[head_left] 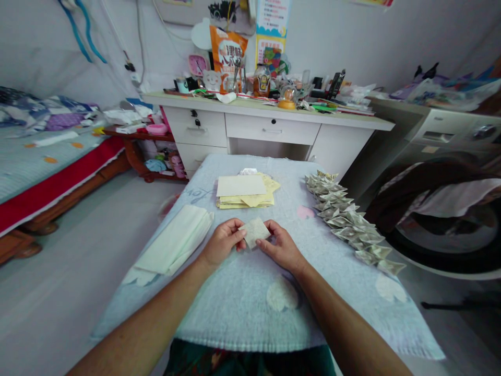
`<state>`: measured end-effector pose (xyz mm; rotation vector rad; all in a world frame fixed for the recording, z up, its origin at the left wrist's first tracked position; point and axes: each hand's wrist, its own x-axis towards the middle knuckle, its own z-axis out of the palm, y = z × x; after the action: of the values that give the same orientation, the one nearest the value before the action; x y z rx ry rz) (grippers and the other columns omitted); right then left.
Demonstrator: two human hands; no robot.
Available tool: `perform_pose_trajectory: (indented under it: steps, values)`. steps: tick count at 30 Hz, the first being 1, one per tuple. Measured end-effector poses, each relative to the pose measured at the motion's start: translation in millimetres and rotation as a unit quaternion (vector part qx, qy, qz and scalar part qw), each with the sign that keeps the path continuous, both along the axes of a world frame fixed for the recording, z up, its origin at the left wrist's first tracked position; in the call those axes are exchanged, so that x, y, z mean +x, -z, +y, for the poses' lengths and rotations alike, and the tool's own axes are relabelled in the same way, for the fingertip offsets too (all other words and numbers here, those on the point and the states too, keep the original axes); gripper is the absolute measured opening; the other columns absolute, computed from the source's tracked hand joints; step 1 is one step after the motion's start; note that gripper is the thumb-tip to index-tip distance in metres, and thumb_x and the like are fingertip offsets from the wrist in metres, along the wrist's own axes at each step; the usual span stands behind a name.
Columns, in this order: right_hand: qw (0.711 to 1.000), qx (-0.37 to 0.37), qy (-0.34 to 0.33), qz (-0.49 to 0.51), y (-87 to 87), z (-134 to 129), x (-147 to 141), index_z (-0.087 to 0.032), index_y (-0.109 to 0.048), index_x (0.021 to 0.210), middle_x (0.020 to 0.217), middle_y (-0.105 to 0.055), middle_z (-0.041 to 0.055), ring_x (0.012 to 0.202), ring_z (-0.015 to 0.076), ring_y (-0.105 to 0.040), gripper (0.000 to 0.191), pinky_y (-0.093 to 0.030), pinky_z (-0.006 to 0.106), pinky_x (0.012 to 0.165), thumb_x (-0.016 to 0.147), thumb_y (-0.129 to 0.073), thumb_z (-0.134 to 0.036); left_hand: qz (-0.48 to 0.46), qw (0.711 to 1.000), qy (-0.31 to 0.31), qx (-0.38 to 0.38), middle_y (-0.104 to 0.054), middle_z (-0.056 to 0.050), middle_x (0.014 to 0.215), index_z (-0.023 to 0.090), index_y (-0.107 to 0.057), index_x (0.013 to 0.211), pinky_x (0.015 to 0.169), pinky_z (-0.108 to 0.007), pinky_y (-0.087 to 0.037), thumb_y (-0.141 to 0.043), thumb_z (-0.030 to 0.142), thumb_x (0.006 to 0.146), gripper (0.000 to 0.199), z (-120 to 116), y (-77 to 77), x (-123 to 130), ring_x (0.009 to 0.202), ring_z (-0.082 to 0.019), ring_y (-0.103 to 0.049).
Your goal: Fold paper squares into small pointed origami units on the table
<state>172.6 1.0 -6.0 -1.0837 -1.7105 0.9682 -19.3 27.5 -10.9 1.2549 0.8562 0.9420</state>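
Between my two hands is a small folded piece of paper [255, 232], pale and roughly square, just above the cloth-covered table [235, 308]. My left hand [227, 239] pinches its left corner between thumb and fingers. On the other side, my right hand [282, 247] grips the right edge the same way. Beyond them lies a stack of yellowish paper sheets [245, 201] with a whiter sheet [240, 186] on top. A long folded bundle of pale paper [176, 237] rests left of my left hand. Rows of folded pointed paper pieces [348, 214] stand to the right.
Behind the table stands a white desk [270, 128] crowded with jars, an orange bag [227, 55] and a pink clock [198, 65]. A washing machine [450, 156] with laundry at its door is on the right. A bed [50, 167] is on the left.
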Motion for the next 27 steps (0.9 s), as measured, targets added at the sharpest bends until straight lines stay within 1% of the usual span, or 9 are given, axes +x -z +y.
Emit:
perform_pose_trajectory:
  steps: [3, 5, 8, 12, 17, 21, 23, 25, 27]
  values:
    - [0.996, -0.053, -0.038, 0.067, 1.9, 0.1, -1.1, -0.018, -0.058, 0.094, 0.082, -0.059, 0.0003, 0.074, 0.0139, -0.054, 0.023, -0.044, 0.026, 0.07, 0.084, -0.057, -0.04, -0.027, 0.999, 0.032, -0.025, -0.058, 0.003, 0.056, 0.016, -0.053, 0.084, 0.05, -0.019, -0.035, -0.064, 0.037, 0.078, 0.025, -2.3, -3.4, 0.3, 0.048, -0.008, -0.047]
    - [0.99, -0.085, -0.05, 0.102, 2.5, 0.3, -1.6, -0.018, -0.06, 0.091, 0.077, -0.059, -0.0001, 0.068, 0.0129, -0.053, 0.023, -0.044, 0.025, 0.067, 0.084, -0.057, -0.04, -0.038, 0.997, 0.056, -0.039, -0.057, 0.003, 0.057, 0.015, -0.053, 0.084, 0.05, -0.019, -0.035, -0.064, 0.037, 0.078, 0.025, -3.4, -4.6, 0.7, 0.049, -0.008, -0.048]
    - [0.985, -0.106, -0.045, 0.127, 2.7, 0.9, -1.7, -0.017, -0.061, 0.083, 0.068, -0.057, -0.0015, 0.061, 0.0112, -0.05, 0.022, -0.042, 0.024, 0.062, 0.082, -0.06, -0.039, -0.052, 0.993, 0.09, -0.054, -0.058, 0.002, 0.059, 0.015, -0.051, 0.083, 0.051, -0.02, -0.037, -0.064, 0.036, 0.079, 0.025, -4.2, -4.2, 1.4, 0.051, -0.009, -0.05]
    - [0.986, -0.109, -0.029, 0.122, 2.7, 1.8, -1.5, -0.016, -0.059, 0.076, 0.062, -0.054, -0.0033, 0.055, 0.0091, -0.046, 0.023, -0.036, 0.021, 0.055, 0.077, -0.066, -0.038, -0.039, 0.991, 0.117, -0.045, -0.062, 0.0, 0.062, 0.014, -0.052, 0.083, 0.055, -0.021, -0.042, -0.066, 0.035, 0.077, 0.025, -5.6, -3.5, 3.5, 0.055, -0.01, -0.055]
    - [0.986, -0.112, -0.027, 0.117, 1.7, 1.7, -1.5, -0.017, -0.057, 0.078, 0.063, -0.054, -0.0033, 0.055, 0.0094, -0.046, 0.024, -0.036, 0.022, 0.055, 0.076, -0.067, -0.039, -0.028, 0.993, 0.11, -0.03, -0.065, -0.002, 0.075, 0.013, -0.058, 0.09, 0.056, -0.022, -0.045, -0.07, 0.033, 0.074, 0.028, -8.6, -6.1, 6.5, 0.061, -0.012, -0.061]
    - [0.983, -0.086, -0.042, 0.155, 0.2, -0.1, -2.6, -0.02, -0.053, 0.09, 0.076, -0.054, -0.0018, 0.066, 0.0114, -0.049, 0.029, -0.037, 0.022, 0.06, 0.076, -0.069, -0.039, -0.031, 0.996, 0.085, -0.024, -0.066, -0.003, 0.077, 0.013, -0.059, 0.089, 0.062, -0.024, -0.048, -0.067, 0.031, 0.078, 0.022, -7.2, -4.4, 4.8, 0.067, -0.014, -0.063]
    - [0.983, -0.077, -0.044, 0.159, -0.4, -1.5, -4.2, -0.022, -0.049, 0.092, 0.081, -0.053, -0.0018, 0.07, 0.012, -0.05, 0.033, -0.038, 0.022, 0.061, 0.074, -0.071, -0.039, -0.047, 0.996, 0.071, -0.021, -0.065, -0.002, 0.077, 0.014, -0.057, 0.088, 0.065, -0.026, -0.049, -0.066, 0.03, 0.079, 0.02, -5.5, -2.7, 3.5, 0.07, -0.014, -0.063]
    - [0.987, -0.066, -0.047, 0.138, -1.0, -2.7, -5.7, -0.023, -0.048, 0.091, 0.08, -0.053, -0.0022, 0.07, 0.0122, -0.051, 0.031, -0.039, 0.023, 0.063, 0.075, -0.071, -0.036, -0.053, 0.996, 0.067, -0.014, -0.063, -0.001, 0.077, 0.015, -0.055, 0.087, 0.066, -0.026, -0.049, -0.065, 0.028, 0.08, 0.018, -4.1, -0.8, 3.3, 0.069, -0.013, -0.061]
    - [0.993, -0.044, -0.052, 0.101, -1.4, -3.3, -6.3, -0.022, -0.049, 0.085, 0.078, -0.052, -0.0023, 0.07, 0.0124, -0.05, 0.023, -0.04, 0.024, 0.066, 0.078, -0.068, -0.032, -0.036, 0.997, 0.066, 0.005, -0.06, -0.001, 0.079, 0.015, -0.055, 0.085, 0.064, -0.025, -0.049, -0.063, 0.027, 0.08, 0.015, -3.5, 1.3, 4.3, 0.068, -0.012, -0.06]
